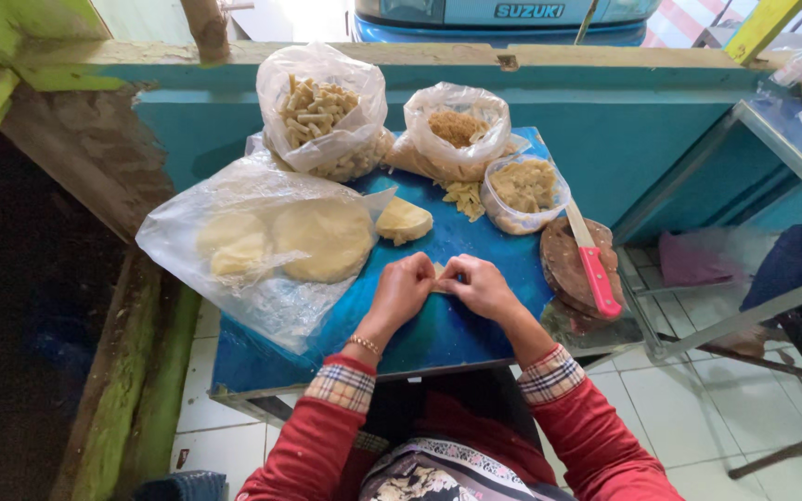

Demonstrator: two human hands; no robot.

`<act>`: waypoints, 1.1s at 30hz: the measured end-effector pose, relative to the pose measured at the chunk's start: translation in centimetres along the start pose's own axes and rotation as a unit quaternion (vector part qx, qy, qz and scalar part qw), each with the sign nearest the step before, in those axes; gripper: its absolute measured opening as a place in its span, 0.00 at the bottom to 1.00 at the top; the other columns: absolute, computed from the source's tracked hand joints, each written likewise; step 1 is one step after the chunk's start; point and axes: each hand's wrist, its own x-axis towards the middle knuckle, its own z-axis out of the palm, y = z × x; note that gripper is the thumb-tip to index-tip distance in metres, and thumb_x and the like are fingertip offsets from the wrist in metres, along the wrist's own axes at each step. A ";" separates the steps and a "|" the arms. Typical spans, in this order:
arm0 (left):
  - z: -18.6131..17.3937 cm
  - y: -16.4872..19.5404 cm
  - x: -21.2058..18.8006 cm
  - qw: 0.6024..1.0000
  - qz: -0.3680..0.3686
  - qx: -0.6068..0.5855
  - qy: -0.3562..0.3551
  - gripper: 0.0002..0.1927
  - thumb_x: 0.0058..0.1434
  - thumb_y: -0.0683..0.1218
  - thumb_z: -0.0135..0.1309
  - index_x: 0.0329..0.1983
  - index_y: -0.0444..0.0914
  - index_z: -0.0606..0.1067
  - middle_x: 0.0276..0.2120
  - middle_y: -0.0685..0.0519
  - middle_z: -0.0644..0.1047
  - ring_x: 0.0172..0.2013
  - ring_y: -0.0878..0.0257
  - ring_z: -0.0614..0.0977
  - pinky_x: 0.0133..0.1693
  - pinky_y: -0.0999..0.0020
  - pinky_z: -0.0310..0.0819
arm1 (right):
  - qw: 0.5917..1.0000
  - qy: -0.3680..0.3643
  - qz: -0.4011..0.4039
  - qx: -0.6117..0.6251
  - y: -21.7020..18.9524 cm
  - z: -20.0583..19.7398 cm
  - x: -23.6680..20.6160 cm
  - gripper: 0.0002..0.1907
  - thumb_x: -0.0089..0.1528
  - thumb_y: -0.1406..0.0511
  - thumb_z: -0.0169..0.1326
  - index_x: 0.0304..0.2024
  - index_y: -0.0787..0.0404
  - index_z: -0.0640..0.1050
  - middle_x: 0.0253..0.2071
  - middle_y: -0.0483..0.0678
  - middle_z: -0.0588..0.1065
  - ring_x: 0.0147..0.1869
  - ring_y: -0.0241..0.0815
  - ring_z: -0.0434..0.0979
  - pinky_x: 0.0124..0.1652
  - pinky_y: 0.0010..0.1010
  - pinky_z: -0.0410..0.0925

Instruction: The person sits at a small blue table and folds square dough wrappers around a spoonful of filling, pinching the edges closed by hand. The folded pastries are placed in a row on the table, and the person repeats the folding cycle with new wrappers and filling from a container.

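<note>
My left hand (pixel 403 290) and my right hand (pixel 481 286) meet over the middle of a blue table (pixel 438 339). Both pinch a small pale piece of dough (pixel 439 276) between their fingertips; most of it is hidden by the fingers. A wedge of pale yellow dough (pixel 403 221) lies on the table just beyond my hands. To the left, two round flat discs of dough (pixel 325 238) rest under a clear plastic sheet (pixel 234 278).
Clear bags of short dough sticks (pixel 319 111) and brown crumbs (pixel 457 130) stand at the back, with a tub of filling (pixel 523 190). A red-handled knife (pixel 594 269) lies on a round wooden board (pixel 563 264) at the right. A metal-framed table (pixel 791 139) stands further right.
</note>
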 end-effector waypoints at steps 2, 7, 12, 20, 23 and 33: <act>-0.7 0.5 -1.0 0.998 0.055 -0.020 0.014 0.03 0.60 0.41 0.56 0.34 0.37 0.75 0.32 0.45 0.79 0.35 0.48 0.83 0.38 0.56 0.77 | 0.999 -0.023 0.032 0.024 0.4 0.0 0.7 0.07 0.56 0.64 0.65 0.33 0.59 0.81 0.33 0.47 0.78 0.34 0.38 0.76 0.36 0.30 0.70; -0.8 0.8 -2.3 0.988 0.139 0.074 0.005 0.02 0.59 0.42 0.58 0.33 0.38 0.78 0.31 0.44 0.76 0.37 0.45 0.80 0.38 0.52 0.75 | 0.998 0.029 0.030 0.043 0.1 0.1 0.0 0.07 0.56 0.65 0.65 0.36 0.58 0.82 0.33 0.45 0.80 0.33 0.37 0.77 0.37 0.31 0.71; 0.3 -0.1 -1.4 0.990 0.110 0.081 0.033 0.05 0.58 0.45 0.60 0.34 0.38 0.79 0.33 0.44 0.76 0.39 0.45 0.80 0.41 0.53 0.75 | 0.970 0.122 -0.139 -0.161 -1.9 -0.1 -2.5 0.07 0.57 0.66 0.63 0.39 0.55 0.84 0.37 0.46 0.79 0.44 0.49 0.77 0.43 0.39 0.71; -0.8 1.7 -2.7 0.990 0.001 0.129 -0.062 0.09 0.57 0.49 0.62 0.32 0.39 0.81 0.36 0.46 0.78 0.43 0.46 0.80 0.44 0.51 0.74 | 0.981 0.070 -0.135 -0.120 -2.6 -0.1 -3.6 0.04 0.57 0.65 0.62 0.34 0.57 0.83 0.34 0.46 0.77 0.43 0.50 0.76 0.43 0.38 0.70; -0.8 2.8 -4.2 0.989 -0.014 0.133 -0.058 0.08 0.57 0.49 0.61 0.32 0.40 0.81 0.36 0.46 0.78 0.43 0.47 0.80 0.43 0.50 0.74 | 0.977 0.120 -0.148 -0.101 -2.5 0.0 -4.8 0.05 0.54 0.64 0.64 0.31 0.58 0.83 0.34 0.49 0.75 0.41 0.51 0.74 0.40 0.38 0.69; -0.4 3.1 -3.9 0.995 -0.011 0.102 0.012 0.03 0.61 0.45 0.56 0.33 0.41 0.77 0.33 0.48 0.79 0.38 0.49 0.82 0.39 0.52 0.76 | 0.990 0.101 0.007 -0.093 -4.8 -0.4 -5.1 0.04 0.58 0.63 0.61 0.35 0.55 0.83 0.34 0.44 0.79 0.38 0.44 0.79 0.39 0.35 0.70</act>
